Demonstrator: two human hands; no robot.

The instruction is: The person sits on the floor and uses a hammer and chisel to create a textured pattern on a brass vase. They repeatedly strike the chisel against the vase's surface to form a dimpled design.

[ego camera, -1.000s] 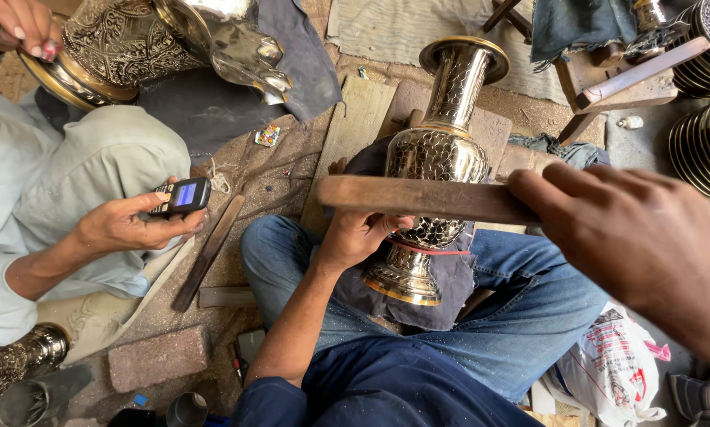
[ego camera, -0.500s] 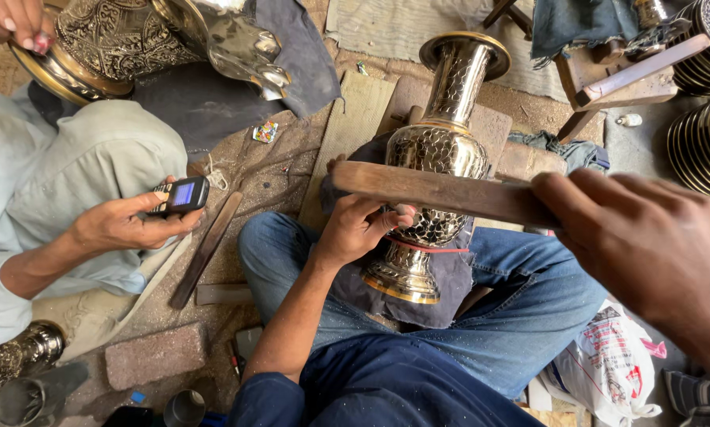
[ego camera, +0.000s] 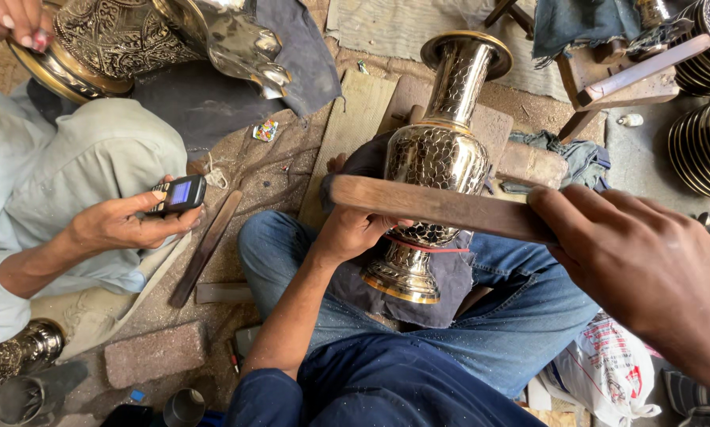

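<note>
**Brass vase and a wooden stick**

Shiny brass vase (ego camera: 438, 158) with a hammered scale pattern lies tilted across the lap on a dark cloth (ego camera: 442, 289), its flared mouth pointing far and its round foot near. A flat brown wooden stick (ego camera: 442, 207) crosses its belly, running left to right, touching it.

Gold-and-silver scale-patterned brass vase (ego camera: 438, 158), brown wooden stick (ego camera: 434, 207), dark grey cloth (ego camera: 442, 289), blue jeans (ego camera: 521, 316)
</note>
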